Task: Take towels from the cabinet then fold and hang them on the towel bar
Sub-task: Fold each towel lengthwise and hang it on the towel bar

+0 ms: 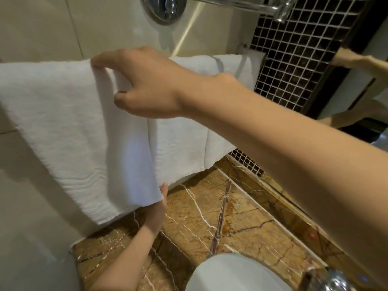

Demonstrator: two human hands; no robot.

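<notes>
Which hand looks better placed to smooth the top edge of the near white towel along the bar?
The right hand: its fingers already pinch the top fold of the near white textured towel. The left hand is low, holding that towel's bottom corner above the brown marble counter.

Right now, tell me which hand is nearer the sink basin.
Left. The left hand holds the towel's bottom corner just above the counter, near the sink basin. The right hand is up at the towel's top edge.

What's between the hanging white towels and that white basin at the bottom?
In the head view, only bare brown marble countertop lies between the towels and the basin, apart from the left hand reaching up across it to the nearer towel's lower corner.
</notes>
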